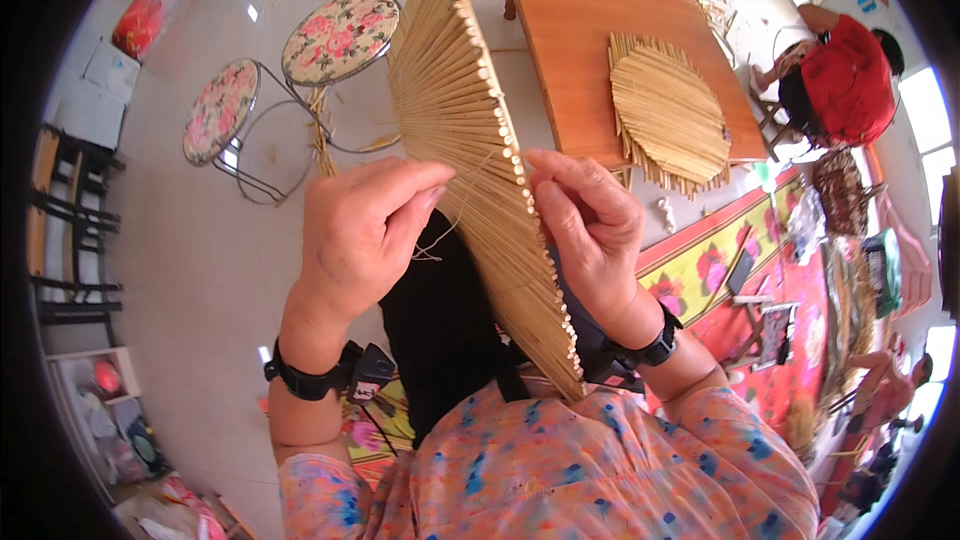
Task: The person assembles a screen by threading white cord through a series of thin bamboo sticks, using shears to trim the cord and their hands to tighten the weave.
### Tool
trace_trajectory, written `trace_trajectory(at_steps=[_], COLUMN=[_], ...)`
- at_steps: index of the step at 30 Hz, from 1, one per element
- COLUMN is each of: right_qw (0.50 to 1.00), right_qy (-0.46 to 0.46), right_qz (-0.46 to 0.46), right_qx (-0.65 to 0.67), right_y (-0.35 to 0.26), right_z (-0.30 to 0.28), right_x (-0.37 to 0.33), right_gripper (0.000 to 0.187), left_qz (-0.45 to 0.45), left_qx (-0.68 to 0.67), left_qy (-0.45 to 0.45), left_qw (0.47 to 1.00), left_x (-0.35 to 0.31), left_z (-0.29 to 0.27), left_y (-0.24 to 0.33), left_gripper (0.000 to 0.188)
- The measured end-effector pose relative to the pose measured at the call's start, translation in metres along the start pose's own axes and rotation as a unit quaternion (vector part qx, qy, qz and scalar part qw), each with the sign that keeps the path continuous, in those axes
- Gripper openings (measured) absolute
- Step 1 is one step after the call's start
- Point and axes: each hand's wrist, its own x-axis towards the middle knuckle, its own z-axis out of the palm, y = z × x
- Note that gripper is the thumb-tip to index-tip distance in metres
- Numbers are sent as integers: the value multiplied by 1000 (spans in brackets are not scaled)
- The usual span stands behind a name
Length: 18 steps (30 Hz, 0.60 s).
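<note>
A flat panel of straw stalks stands on edge between my hands, over my lap, its cut ends forming a pale rim on the right. My left hand is closed in a pinch on a thin thread, left of the panel. The thread runs to the stalks, and a loose loop hangs below my thumb. On the other side, my right hand has its fingers curled and pressed together against the rim. What lies between those fingertips is hidden.
An orange-brown wooden table ahead carries a round straw mat. Two flower-patterned stools stand at the left. A person in red sits far right, another person lower right. A floral floor mat lies right.
</note>
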Motion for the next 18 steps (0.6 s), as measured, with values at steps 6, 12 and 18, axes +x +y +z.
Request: trace_trajectory(at_steps=[6,12,18], right_qw=[995,991,987], right_qy=[-6,18,30], right_qz=[-48,-41,-64], right_qx=[85,127,142], right_y=[11,18,22], right_z=[7,12,16], right_x=[-3,-6,-6], right_gripper=[25,23,26], left_qz=[-24,-37,-40], left_qx=[39,65,63], left_qy=[-12,-21,-8], left_qw=[999,997,997], left_x=[2,4,2], left_z=[-1,0,3], left_y=[11,13,12], left_gripper=[15,14,14])
